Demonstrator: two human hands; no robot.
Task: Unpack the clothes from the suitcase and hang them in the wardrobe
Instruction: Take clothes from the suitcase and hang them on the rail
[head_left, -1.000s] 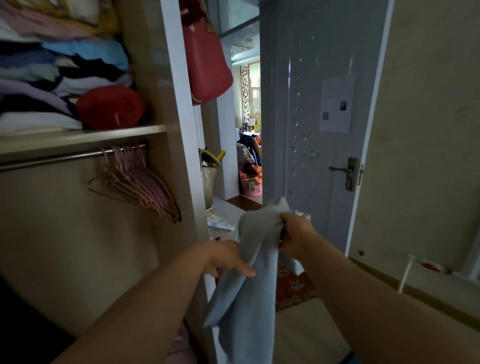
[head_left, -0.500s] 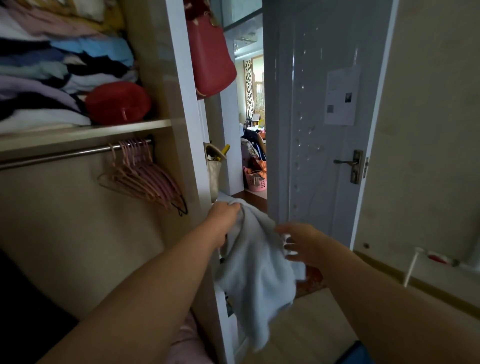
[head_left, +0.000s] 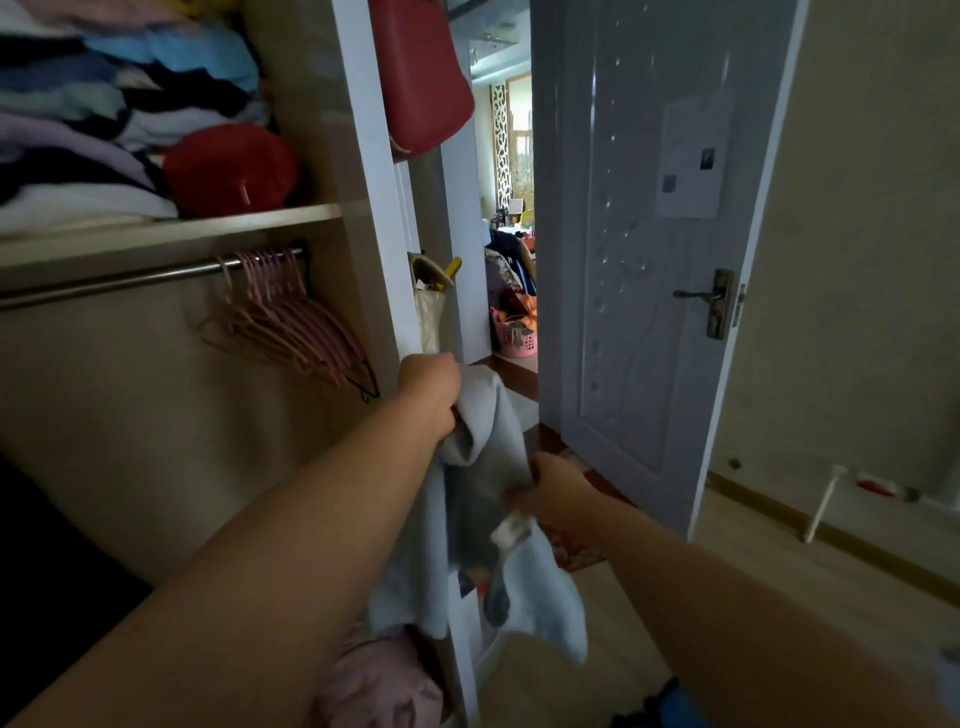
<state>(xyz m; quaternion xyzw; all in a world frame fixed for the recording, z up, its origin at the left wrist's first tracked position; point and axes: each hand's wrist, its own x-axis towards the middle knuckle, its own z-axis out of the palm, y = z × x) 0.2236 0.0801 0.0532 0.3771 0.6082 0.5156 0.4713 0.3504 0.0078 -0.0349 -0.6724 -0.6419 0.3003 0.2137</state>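
A light blue garment (head_left: 498, 525) hangs in front of the wardrobe's white side panel (head_left: 379, 208). My left hand (head_left: 428, 387) grips its top edge, fingers curled into the cloth. Lower down, my right hand (head_left: 553, 493) pinches a fold of the same garment at its right side. Inside the wardrobe a metal rail (head_left: 119, 280) carries a bunch of empty pink hangers (head_left: 291, 322) at its right end. The suitcase is out of view.
Folded clothes (head_left: 104, 119) and a red round item (head_left: 228, 169) fill the shelf above the rail. A red bag (head_left: 421, 78) hangs by the panel. A grey door (head_left: 639, 260) stands open on the right. Pink cloth (head_left: 384, 675) lies at the wardrobe bottom.
My left hand rose to hold the garment's top while my right hand let go, dropped lower and took hold of a fold at its side. The cloth now hangs longer.
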